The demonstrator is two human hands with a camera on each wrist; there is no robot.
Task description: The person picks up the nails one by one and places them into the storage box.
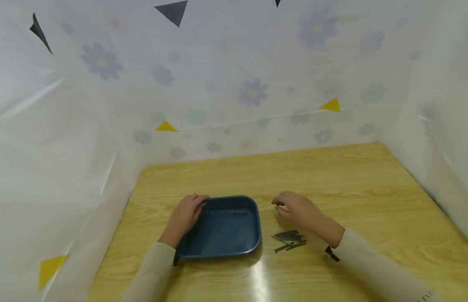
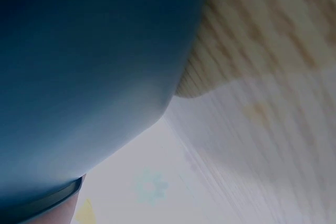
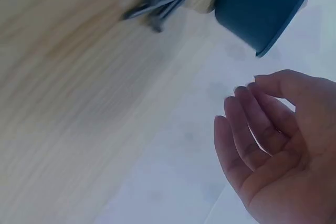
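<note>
A dark blue rectangular tray with rounded corners sits on the wooden table, nothing inside it. My left hand grips its rim at the far left corner. In the left wrist view the tray's outer wall fills much of the picture, with a bit of skin at the rim. Right of the tray lies a loose pile of several dark metal nails. Just beyond that pile hovers my right hand, fingers loosely bent and holding nothing. The right wrist view shows its palm bare.
The light wood-grain table reaches back to a pale flower-print sheet. Similar white sheeting hangs along the left and right sides. Yellow and dark triangles mark the sheets.
</note>
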